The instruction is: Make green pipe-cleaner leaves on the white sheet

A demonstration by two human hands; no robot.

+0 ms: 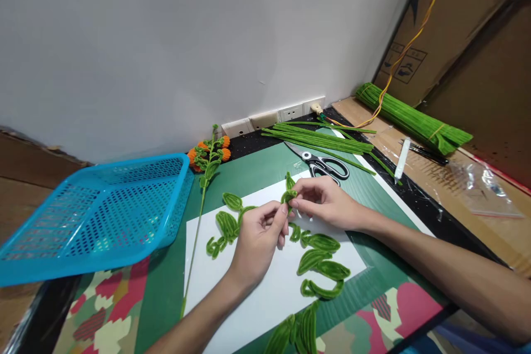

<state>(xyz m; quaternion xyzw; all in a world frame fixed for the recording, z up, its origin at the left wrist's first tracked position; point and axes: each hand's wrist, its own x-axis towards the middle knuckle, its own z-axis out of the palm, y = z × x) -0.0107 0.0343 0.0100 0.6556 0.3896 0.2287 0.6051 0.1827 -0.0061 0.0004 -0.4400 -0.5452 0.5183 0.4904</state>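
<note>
Pinching between both grips, left hand (pixel 258 236) and right hand (pixel 327 202), sits green leaf (pixel 289 194).

A blue mesh basket (pixel 99 215) rests tilted at the desk's (pixel 253 174) left edge. Beside it lies a stem with orange flowers (pixel 207 157). Scissors (pixel 321 164) lie near loose green pipe cleaners (pixel 319 140); a tied green bundle (pixel 410 117) sits far right.

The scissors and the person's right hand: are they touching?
Apart. The head view shows the scissors lying beyond the right hand, with white paper visible between them.
</note>
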